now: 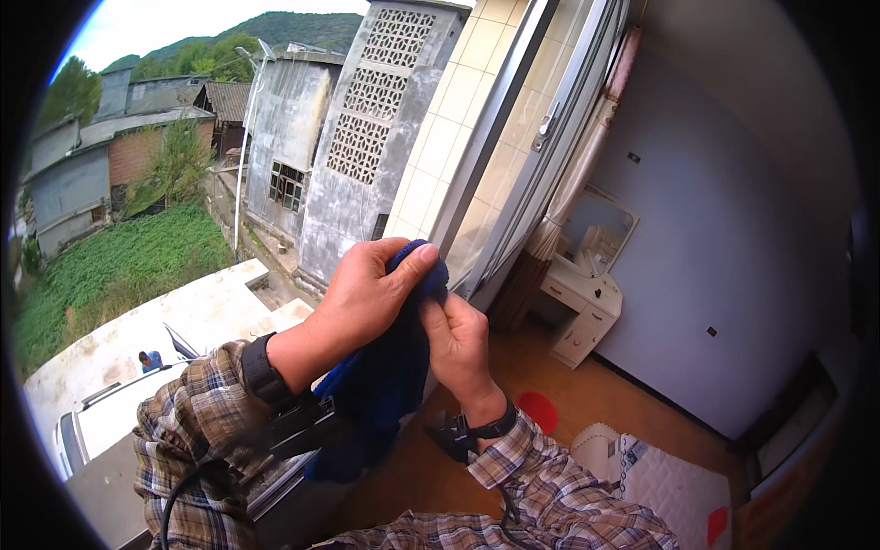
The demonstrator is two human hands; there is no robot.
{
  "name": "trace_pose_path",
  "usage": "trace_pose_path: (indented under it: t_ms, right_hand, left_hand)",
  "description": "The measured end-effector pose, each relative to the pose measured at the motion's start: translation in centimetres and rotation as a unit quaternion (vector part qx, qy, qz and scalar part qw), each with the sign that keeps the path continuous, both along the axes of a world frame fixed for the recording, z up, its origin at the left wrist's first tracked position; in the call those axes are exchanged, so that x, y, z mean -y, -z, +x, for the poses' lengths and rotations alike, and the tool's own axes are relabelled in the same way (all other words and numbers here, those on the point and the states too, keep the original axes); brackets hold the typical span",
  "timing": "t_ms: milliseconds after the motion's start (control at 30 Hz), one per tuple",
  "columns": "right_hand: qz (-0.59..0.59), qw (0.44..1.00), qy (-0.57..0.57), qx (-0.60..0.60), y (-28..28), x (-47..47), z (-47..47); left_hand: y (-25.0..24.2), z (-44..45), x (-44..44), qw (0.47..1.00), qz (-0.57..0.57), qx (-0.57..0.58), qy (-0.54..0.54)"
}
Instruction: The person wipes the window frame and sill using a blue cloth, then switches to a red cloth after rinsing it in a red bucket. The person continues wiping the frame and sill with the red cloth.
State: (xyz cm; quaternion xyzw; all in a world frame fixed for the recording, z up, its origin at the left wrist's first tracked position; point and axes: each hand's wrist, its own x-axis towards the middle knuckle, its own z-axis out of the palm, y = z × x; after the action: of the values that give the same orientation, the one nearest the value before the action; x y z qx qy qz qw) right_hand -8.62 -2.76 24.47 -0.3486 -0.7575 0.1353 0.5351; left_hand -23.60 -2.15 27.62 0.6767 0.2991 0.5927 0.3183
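Note:
A dark blue cloth (392,385) hangs from both my hands over the window sill area. My left hand (364,295) pinches its bunched top between thumb and fingers. Just below and to the right, my right hand (457,340) grips the same cloth with thumb and fingers. The lower part of the cloth hangs down between my forearms, past the window's lower frame. Both wrists wear black straps with devices, and cables run along the plaid sleeves.
An aluminium window frame (491,124) with a latch (545,127) rises beside my hands. Indoors are a tied curtain (557,199), a white dressing table (584,309), a red round object (536,411) and a mattress (674,474). Outside below are a white vehicle (113,419) and a person (149,361).

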Motion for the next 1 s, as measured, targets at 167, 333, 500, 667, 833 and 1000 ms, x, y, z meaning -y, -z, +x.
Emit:
trace_pose_path:
  t_ms: [167, 333, 500, 667, 833, 1000]
  right_hand:
    - [0.06, 0.982, -0.074, 0.161, -3.8, -2.2, 0.6]
    - [-0.034, 0.995, -0.071, 0.067, -6.4, -3.3, 3.9]
    - [0.108, 0.989, 0.097, 0.035, -8.7, -9.5, 4.3]
    - [0.131, 0.982, 0.124, 0.061, -9.3, -12.5, 4.0]
    - [0.157, 0.984, 0.066, 0.06, -9.6, -11.7, 4.0]
    - [0.148, 0.98, 0.081, 0.103, -9.7, -12.0, 4.5]
  left_hand:
    - [-0.2, 0.9, -3.2, 0.985, 0.012, 0.171, 0.006]
    - [-7.5, 0.9, -9.3, 0.967, 0.176, 0.177, -0.048]
    - [-19.0, 2.6, -13.4, 0.939, 0.257, 0.128, -0.19]
    - [-26.4, 4.8, -14.7, 0.906, 0.275, 0.15, -0.284]
    - [-32.3, 4.8, -14.4, 0.907, 0.249, 0.162, -0.298]
    - [-34.3, 5.3, -15.2, 0.947, 0.195, 0.192, -0.169]
